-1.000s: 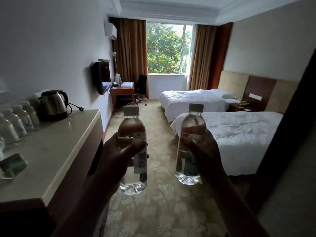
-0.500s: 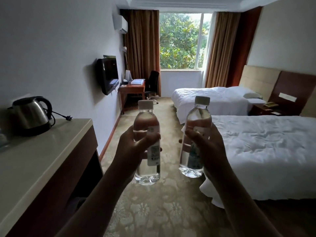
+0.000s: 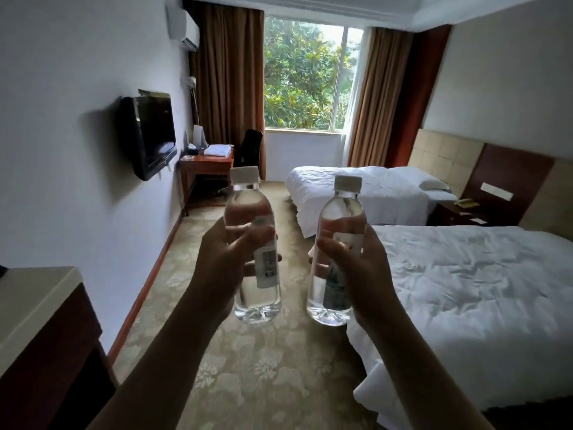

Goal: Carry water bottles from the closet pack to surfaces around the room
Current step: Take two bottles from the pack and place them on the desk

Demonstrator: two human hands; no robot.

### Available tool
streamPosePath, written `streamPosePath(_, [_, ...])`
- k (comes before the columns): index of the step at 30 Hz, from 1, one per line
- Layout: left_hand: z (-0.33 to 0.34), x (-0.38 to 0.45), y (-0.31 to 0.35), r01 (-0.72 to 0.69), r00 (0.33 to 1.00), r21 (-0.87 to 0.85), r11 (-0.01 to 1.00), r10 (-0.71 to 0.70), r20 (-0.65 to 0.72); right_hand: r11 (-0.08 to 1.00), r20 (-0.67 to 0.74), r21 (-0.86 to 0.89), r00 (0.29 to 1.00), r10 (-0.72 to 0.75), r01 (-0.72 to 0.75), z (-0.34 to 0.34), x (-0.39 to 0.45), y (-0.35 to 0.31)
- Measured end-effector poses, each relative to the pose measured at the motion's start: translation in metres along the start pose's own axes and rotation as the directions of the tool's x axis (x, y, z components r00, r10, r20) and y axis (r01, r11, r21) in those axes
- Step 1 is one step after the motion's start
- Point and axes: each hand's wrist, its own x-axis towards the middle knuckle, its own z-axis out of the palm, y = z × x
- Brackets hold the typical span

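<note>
Left hand (image 3: 221, 262), right hand (image 3: 361, 268) grip clear white-capped bottles (image 3: 252, 243)

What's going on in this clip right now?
A person stands in a hotel room holding two capped water bottles upright out in front. The left hand grips the left bottle and the right hand grips the right bottle, above the carpet. Neither is set down yet. A desk stands ahead by the window, with two beds to the right.
</note>
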Motion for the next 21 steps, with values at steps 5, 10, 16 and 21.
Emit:
streamPosePath(5, [-0.018,0.104,-0.034,0.017,1.0,0.0,1.0,-0.017,0.017,1.0,-0.065,0.015,0.998,0.008,-0.007,0.021,0.094,0.034])
streamPosePath(10, [-0.034,0.196,-0.065,0.031,0.999,-0.004,1.0,-0.031,0.006,1.0,-0.062,0.017,0.998,0.016,-0.015,0.042,0.189,0.07])
streamPosePath(16, [-0.038,0.32,-0.114,0.031,0.999,0.042,0.999,-0.03,-0.026,1.0,-0.015,0.024,1.0,0.0,0.001,0.059,0.317,0.139])
streamPosePath(21, [-0.035,0.433,-0.151,-0.003,0.999,0.117,0.993,0.007,-0.038,0.996,0.054,0.076,0.997,-0.047,0.043,0.068,0.437,0.195])
